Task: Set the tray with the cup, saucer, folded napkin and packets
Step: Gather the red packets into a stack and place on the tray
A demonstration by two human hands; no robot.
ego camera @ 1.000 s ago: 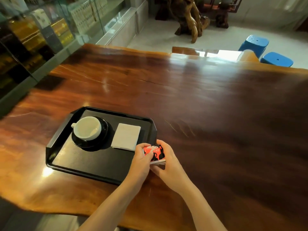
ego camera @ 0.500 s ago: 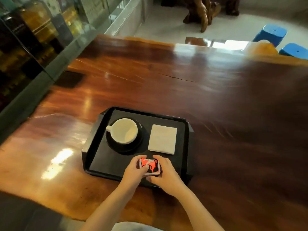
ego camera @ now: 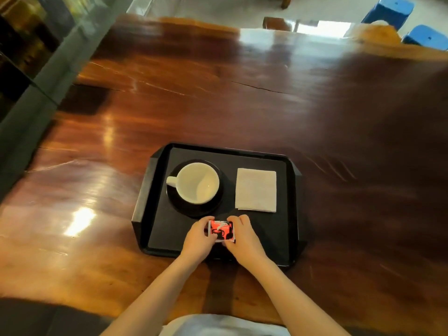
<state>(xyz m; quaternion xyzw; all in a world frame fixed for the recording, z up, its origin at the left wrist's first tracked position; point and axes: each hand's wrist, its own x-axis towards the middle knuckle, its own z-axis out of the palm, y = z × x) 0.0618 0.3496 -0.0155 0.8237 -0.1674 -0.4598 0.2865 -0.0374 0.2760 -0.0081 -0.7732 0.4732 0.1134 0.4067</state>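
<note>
A black tray (ego camera: 160, 229) lies on the wooden table near its front edge. On its left half a white cup (ego camera: 197, 183) stands on a black saucer (ego camera: 194, 209), handle pointing left. A folded white napkin (ego camera: 256, 189) lies flat on the right half. In front of the saucer, over the tray's near middle, the red-and-black packets (ego camera: 221, 231) are held from both sides: my left hand (ego camera: 197, 240) grips the left edge and my right hand (ego camera: 243, 238) grips the right edge. Whether the packets touch the tray floor I cannot tell.
The glossy dark wooden table (ego camera: 242, 105) stretches far ahead and to the right. A glass display case (ego camera: 26, 44) runs along the left side. Two blue stools (ego camera: 397, 8) stand beyond the far right corner.
Both hands carried the packets from the tray's right near corner to the tray's near middle, in front of the saucer. The camera tilted down and closer.
</note>
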